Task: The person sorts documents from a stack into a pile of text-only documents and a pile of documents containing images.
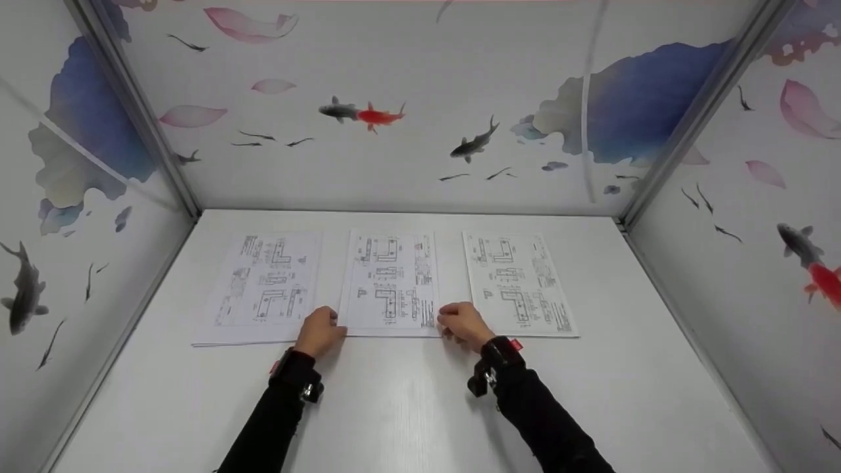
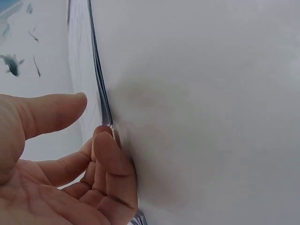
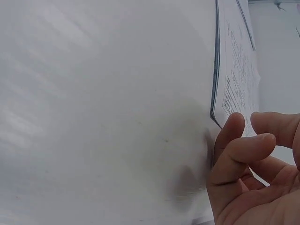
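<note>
Left stack (image 1: 266, 295), middle stack (image 1: 394, 282) and right stack (image 1: 522, 286) of drawings sit side by side on the table (image 1: 394, 407), left hand (image 1: 320, 334) and right hand (image 1: 465, 323) loose at the middle one's near corners, gripping nothing; probably only edge-squaring remains.

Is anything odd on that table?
Yes: the left stack of white printed drawing sheets looks turned around. Its main text sits leftward, whereas the middle white paper stack and right white paper stack have theirs rightward.
</note>
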The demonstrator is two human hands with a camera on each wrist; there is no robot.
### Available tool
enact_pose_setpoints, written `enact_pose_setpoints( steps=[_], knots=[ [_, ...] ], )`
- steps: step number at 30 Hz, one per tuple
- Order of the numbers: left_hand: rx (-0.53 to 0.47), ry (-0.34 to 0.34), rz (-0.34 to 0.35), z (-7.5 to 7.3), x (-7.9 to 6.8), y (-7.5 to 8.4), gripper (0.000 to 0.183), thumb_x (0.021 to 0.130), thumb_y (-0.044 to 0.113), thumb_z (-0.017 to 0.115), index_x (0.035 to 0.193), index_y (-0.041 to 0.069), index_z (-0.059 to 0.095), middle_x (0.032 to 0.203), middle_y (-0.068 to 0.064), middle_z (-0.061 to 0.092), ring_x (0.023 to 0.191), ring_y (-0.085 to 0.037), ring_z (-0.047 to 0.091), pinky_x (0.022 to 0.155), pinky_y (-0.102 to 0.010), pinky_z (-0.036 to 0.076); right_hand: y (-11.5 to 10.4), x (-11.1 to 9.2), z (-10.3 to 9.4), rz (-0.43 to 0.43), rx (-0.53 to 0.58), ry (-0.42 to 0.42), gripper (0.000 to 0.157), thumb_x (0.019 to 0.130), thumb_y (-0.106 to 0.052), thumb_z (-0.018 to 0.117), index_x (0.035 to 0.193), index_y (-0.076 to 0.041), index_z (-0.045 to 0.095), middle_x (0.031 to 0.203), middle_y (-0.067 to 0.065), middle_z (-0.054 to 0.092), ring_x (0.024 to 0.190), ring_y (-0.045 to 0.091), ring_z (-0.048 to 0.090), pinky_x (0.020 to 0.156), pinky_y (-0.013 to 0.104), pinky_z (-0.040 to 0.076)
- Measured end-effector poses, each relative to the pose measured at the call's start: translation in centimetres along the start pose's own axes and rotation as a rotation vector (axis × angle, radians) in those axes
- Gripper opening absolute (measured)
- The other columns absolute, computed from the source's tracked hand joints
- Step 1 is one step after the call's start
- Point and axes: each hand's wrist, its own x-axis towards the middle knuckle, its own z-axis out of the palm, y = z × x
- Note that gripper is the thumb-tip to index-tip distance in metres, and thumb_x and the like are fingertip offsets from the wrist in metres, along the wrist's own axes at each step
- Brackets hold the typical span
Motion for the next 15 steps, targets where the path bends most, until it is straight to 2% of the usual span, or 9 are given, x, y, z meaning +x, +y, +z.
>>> enact_pose_setpoints(
  steps=[6, 9, 12, 15],
  knots=[
    [0.036, -0.020, 0.041, -0.3, -0.2, -0.4, 0.037, 0.086, 0.008, 0.064, 0.118, -0.009, 0.057, 0.104, -0.020, 0.062, 0.094, -0.030, 0.058, 0.086, -0.045, 0.048, 0.2, 0.1, 0.0, 0.001, 0.011, -0.028, 0.038, 0.094, -0.013, 0.059, 0.129, 0.001, 0.059, 0.088, 0.009, 0.067, 0.067, 0.015, 0.058, 0.050, 0.023, 0.041],
    [0.000, -0.026, 0.049, -0.8, -0.2, -0.5, 0.036, 0.088, 0.014, 0.066, 0.118, -0.006, 0.058, 0.102, -0.017, 0.063, 0.090, -0.027, 0.059, 0.083, -0.043, 0.048, 0.2, 0.0, -0.2, -0.009, 0.023, -0.036, 0.038, 0.094, -0.012, 0.058, 0.130, 0.002, 0.059, 0.086, 0.010, 0.067, 0.064, 0.014, 0.057, 0.049, 0.023, 0.040],
    [-0.042, 0.023, 0.082, -1.7, -0.1, -0.8, 0.034, 0.090, 0.018, 0.067, 0.116, -0.002, 0.062, 0.101, -0.015, 0.065, 0.090, -0.025, 0.060, 0.080, -0.041, 0.049, 0.3, 0.0, -0.3, -0.031, 0.051, -0.039, 0.040, 0.093, -0.010, 0.058, 0.131, 0.001, 0.057, 0.088, 0.010, 0.066, 0.063, 0.014, 0.057, 0.048, 0.022, 0.039],
    [-0.061, 0.118, 0.117, -2.8, 0.1, -1.4, 0.028, 0.091, 0.017, 0.066, 0.113, -0.001, 0.064, 0.098, -0.015, 0.066, 0.088, -0.025, 0.061, 0.075, -0.039, 0.049, 0.4, 0.0, -0.5, -0.062, 0.076, -0.016, 0.041, 0.093, -0.008, 0.058, 0.133, 0.000, 0.054, 0.093, 0.011, 0.064, 0.064, 0.014, 0.057, 0.049, 0.022, 0.040]
  ],
)
